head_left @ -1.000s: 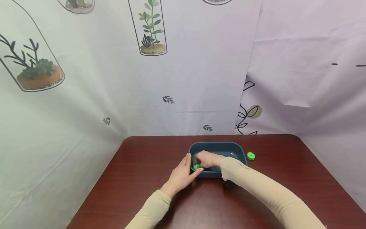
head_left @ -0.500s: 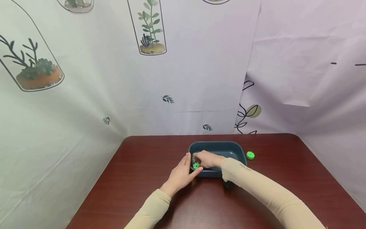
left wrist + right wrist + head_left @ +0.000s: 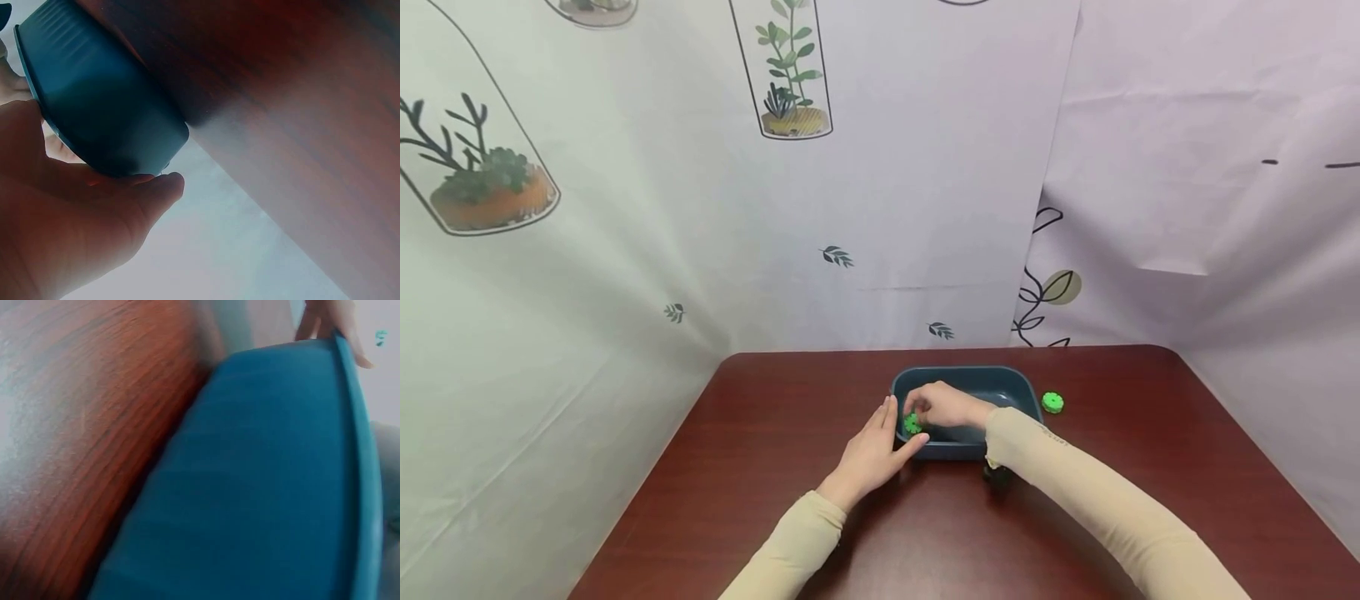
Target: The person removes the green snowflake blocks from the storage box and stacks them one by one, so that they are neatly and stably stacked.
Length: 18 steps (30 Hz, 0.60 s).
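Observation:
A dark blue rectangular tub [image 3: 951, 452] stands on the brown table. My left hand [image 3: 867, 457] lies against its left front corner with the fingers fairly straight; in the left wrist view the hand [image 3: 81, 219] touches the tub's outer wall [image 3: 106, 94]. Inside the tub at the left, my right hand [image 3: 951, 406] has its fingers bent down and pinches a small green flower-shaped piece [image 3: 913, 424]; the fingertips are partly hidden. The right wrist view is mostly filled by the tub's outer wall [image 3: 250, 469], with the left hand [image 3: 330, 319] beyond it.
A second green flower-shaped piece [image 3: 1052, 402] sits on the table [image 3: 760, 425] just right of the tub. A small dark object [image 3: 997, 475] shows under the right sleeve. White printed cloth [image 3: 940, 233] hangs behind the table's far edge.
My right hand has risen slightly inside the tub, and the green piece under its fingers has shifted up a little with it. The left hand keeps its place. The head view has tilted slightly.

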Each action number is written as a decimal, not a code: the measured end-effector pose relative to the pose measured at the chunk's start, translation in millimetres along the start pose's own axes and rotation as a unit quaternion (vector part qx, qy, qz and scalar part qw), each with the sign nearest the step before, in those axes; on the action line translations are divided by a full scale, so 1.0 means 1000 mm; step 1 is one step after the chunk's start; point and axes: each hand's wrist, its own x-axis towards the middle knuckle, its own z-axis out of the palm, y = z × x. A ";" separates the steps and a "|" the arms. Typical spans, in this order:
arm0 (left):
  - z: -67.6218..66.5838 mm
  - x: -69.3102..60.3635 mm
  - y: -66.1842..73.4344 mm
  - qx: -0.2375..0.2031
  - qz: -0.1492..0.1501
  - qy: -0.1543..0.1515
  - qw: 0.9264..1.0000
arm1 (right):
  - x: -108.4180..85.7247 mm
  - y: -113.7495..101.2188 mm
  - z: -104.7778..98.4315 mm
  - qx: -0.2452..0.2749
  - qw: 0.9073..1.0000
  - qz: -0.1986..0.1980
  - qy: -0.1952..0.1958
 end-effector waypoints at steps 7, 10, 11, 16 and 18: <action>0.000 0.002 0.000 0.005 -0.008 -0.001 1.000 | -0.004 0.004 -0.011 0.044 0.997 0.033 0.057; 0.001 0.002 0.000 0.006 -0.010 -0.002 1.000 | -0.007 0.006 -0.016 0.065 0.994 0.046 0.079; 0.001 0.002 0.000 0.006 -0.010 -0.002 1.000 | -0.009 0.007 -0.017 0.070 0.993 0.048 0.086; 0.001 0.002 0.000 0.004 -0.010 -0.002 1.000 | -0.018 0.012 -0.028 0.084 0.988 0.062 0.115; 0.000 0.001 0.000 0.001 -0.011 -0.002 1.000 | -0.023 0.015 -0.032 0.085 0.986 0.065 0.126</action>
